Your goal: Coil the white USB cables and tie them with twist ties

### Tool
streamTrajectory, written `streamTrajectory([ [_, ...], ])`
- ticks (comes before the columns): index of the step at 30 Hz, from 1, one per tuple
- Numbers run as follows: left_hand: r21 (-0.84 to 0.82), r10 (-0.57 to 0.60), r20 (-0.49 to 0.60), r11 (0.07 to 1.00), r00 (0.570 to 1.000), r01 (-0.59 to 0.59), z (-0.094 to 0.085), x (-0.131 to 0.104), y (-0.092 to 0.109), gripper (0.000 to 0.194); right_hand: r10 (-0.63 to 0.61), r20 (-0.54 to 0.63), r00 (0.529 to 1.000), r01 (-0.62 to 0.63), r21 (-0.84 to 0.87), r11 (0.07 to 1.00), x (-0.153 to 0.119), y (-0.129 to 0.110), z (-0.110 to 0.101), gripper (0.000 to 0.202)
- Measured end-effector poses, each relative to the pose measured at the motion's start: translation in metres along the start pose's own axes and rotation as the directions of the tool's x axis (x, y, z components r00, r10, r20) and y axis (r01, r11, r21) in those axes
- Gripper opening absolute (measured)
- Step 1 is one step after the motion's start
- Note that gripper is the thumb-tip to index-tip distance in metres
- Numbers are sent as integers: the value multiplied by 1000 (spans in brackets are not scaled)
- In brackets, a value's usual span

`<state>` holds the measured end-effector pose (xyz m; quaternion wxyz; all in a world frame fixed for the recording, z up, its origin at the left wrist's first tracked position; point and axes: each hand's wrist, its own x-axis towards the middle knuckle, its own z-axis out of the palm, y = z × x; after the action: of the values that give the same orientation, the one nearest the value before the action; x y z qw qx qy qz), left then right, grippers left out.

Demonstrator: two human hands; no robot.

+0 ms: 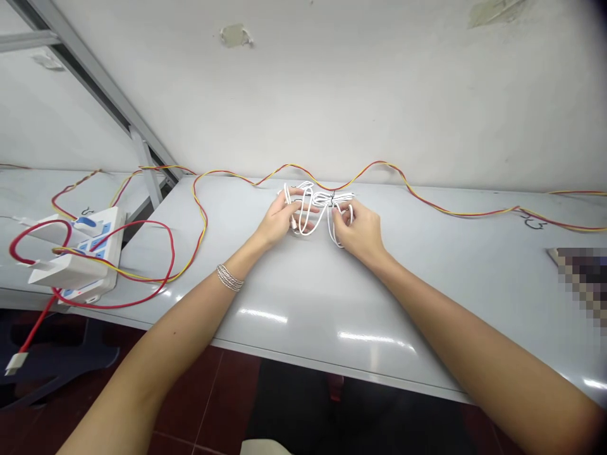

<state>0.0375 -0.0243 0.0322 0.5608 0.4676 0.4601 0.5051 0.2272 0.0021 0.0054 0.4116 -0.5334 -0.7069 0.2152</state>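
A white cable (pixel 327 200) is bundled in loops above the grey table, with a thin black tie around its middle. My left hand (pixel 279 218) is at its left side, fingers curled through and around the loose loops. At the right, my right hand (pixel 360 230) pinches the bundle near the tie, thumb and fingers closed on it. A loose loop hangs below the bundle between the hands. The tips of some right-hand fingers are hidden behind the cable.
A white power strip (pixel 116 237) with plugged-in chargers and a red cable (pixel 173 253) lies at the left. Twisted red and yellow wires (pixel 303 169) run along the wall side of the table (pixel 303 303). A blurred-out flat object (pixel 585 278) lies at the right edge.
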Motion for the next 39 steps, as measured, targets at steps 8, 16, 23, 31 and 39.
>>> streamTrajectory([
  [8,-39,-8,10,999,1000,8,-5,6,-4,26,106,-1,994,-98,377,921,7,5,-3,26],
  [16,-7,-38,25,999,999,38,-4,4,-5,38,165,134,977,-213,597,773,8,-4,-8,38],
  [23,46,57,78,997,995,-61,-5,2,-13,57,95,172,981,-181,606,774,5,-5,-10,39],
  [31,40,82,103,995,991,-86,-5,3,-15,62,26,241,970,-173,617,768,2,-6,-11,40],
  [39,-13,107,139,994,985,-106,-4,4,-16,60,37,268,963,-201,618,760,3,-5,-11,34],
])
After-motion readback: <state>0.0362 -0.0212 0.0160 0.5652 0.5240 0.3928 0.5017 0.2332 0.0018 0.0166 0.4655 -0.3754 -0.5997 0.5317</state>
